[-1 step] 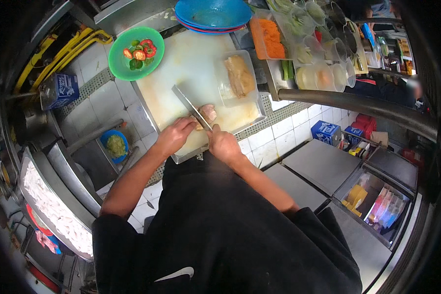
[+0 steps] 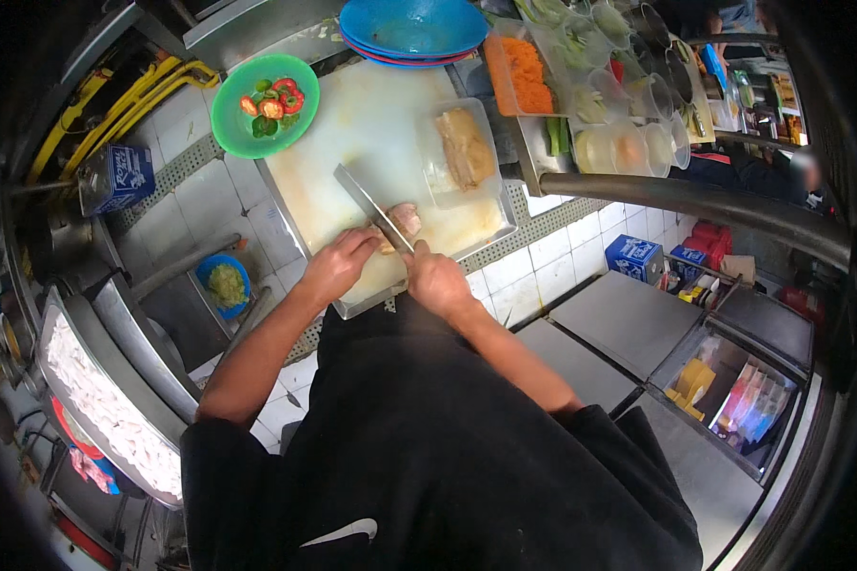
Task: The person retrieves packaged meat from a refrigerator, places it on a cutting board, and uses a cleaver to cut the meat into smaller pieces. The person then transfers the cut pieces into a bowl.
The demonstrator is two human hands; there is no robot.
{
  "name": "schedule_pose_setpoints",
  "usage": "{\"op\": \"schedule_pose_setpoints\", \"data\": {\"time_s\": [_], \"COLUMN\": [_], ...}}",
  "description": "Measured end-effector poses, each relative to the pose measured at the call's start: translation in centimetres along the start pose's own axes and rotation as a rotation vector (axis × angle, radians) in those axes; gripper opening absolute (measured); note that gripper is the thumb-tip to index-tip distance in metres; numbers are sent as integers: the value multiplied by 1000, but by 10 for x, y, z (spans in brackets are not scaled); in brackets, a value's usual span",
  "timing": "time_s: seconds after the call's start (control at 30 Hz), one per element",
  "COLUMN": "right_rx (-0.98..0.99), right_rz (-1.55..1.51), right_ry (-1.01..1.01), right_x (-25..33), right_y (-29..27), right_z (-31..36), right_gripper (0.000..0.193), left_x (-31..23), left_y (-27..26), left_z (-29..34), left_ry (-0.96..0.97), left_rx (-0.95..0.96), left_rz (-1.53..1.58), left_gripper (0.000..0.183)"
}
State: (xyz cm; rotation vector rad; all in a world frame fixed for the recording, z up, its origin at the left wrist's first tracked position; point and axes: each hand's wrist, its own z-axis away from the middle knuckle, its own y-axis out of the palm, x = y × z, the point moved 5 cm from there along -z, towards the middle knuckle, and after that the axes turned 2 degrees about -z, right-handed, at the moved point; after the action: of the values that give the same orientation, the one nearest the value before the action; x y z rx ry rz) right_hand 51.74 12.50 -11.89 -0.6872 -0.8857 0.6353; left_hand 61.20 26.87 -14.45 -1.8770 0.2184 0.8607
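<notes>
Right hand closed round knife; left hand bent beside the blade, its grip unclear. Meat just ahead of both hands, on cutting board. Risk: meat could roll or slip, blade nicking left fingertips.

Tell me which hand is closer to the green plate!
Left. The left hand is down and to the right of the green plate in the picture; the right hand, holding the knife, is farther right.

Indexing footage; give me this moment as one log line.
right hand: gripping knife; left hand: at meat, beside knife; cutting board: underneath
</notes>
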Motion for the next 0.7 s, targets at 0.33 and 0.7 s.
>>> {"op": "schedule_pose_setpoints", "data": {"time_s": [0.33,0.7], "right_rx": [-16,-89], "right_rz": [9,32], "right_ry": [22,24], "right_x": [39,28], "right_y": [-50,-54], "right_z": [14,31], "right_gripper": [28,25], "left_x": [18,17], "left_y": [4,8], "left_z": [8,13], "left_ry": [-88,-145], "left_rx": [-50,-72], "left_rz": [-15,21], "left_gripper": [18,16]}}
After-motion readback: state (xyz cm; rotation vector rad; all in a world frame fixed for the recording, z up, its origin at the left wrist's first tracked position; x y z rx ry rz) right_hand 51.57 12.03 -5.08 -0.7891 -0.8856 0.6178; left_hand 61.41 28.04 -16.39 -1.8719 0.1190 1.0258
